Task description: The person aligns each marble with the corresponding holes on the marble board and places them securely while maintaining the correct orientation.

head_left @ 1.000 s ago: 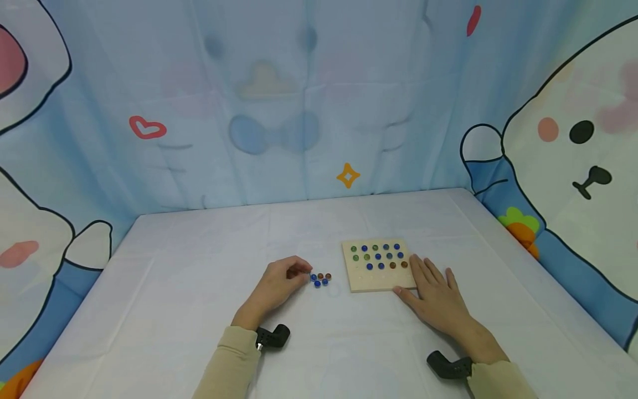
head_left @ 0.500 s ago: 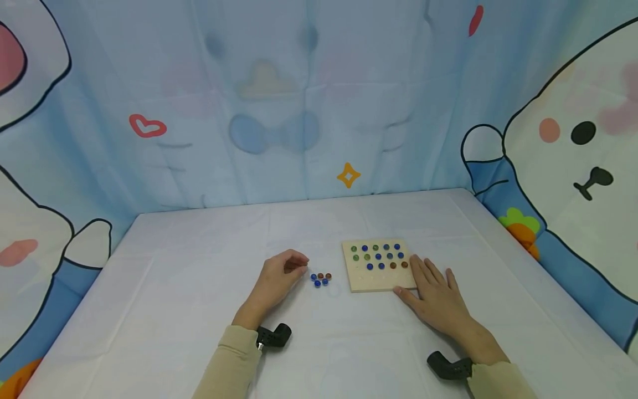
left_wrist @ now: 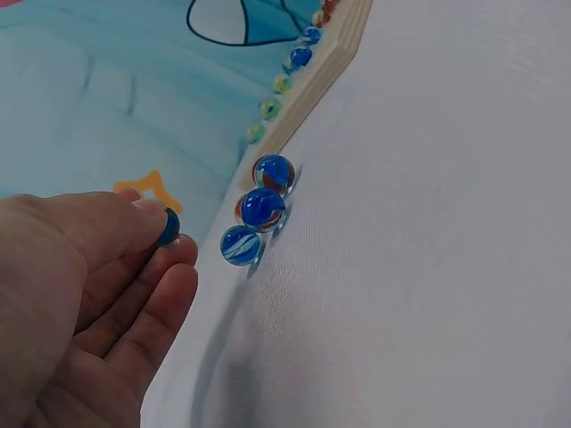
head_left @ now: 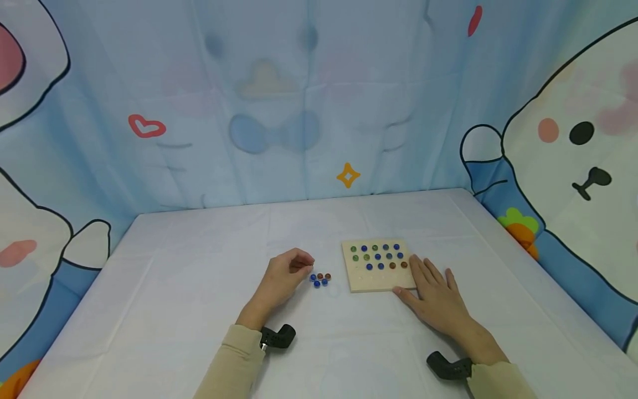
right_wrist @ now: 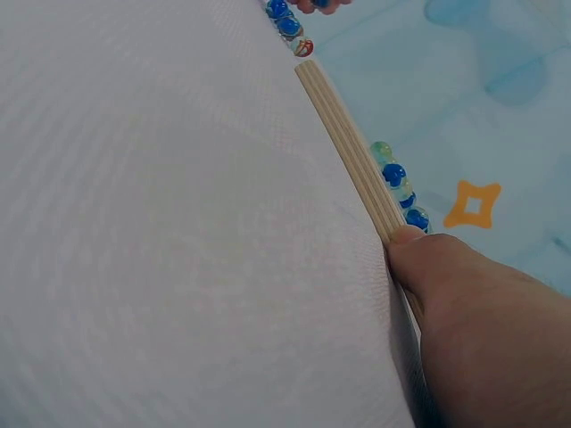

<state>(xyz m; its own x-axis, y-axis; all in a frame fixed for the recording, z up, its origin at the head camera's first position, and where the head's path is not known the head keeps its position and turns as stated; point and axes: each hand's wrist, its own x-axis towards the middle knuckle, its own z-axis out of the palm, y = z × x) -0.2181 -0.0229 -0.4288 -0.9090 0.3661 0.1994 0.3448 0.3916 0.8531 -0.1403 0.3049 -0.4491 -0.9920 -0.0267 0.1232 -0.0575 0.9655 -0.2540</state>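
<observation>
Between thumb and fingertips, my left hand [head_left: 279,280] pinches a dark blue marble [left_wrist: 169,228], most of it covered by the fingers. Just below and beside that hand, a small cluster of blue and brown-red loose marbles [head_left: 317,284] lies on the cloth. To the right is a flat square wooden board [head_left: 369,282] with rows of green, blue and brown marbles [head_left: 378,256] on it; its front row shows no marbles. My right hand [head_left: 438,299] rests at the board's right side with straight fingers along the edge and the thumb [right_wrist: 419,254] at the front corner.
A white cloth [head_left: 199,266] covers the table. Behind it hangs a blue cartoon-print curtain [head_left: 269,166]. Black camera mounts sit on the left wrist [head_left: 279,336] and the right wrist [head_left: 448,366].
My left hand has risen from the loose marbles, first drawing back left, then shifting slightly right, with the marble pinched. The right hand and board have stayed put.
</observation>
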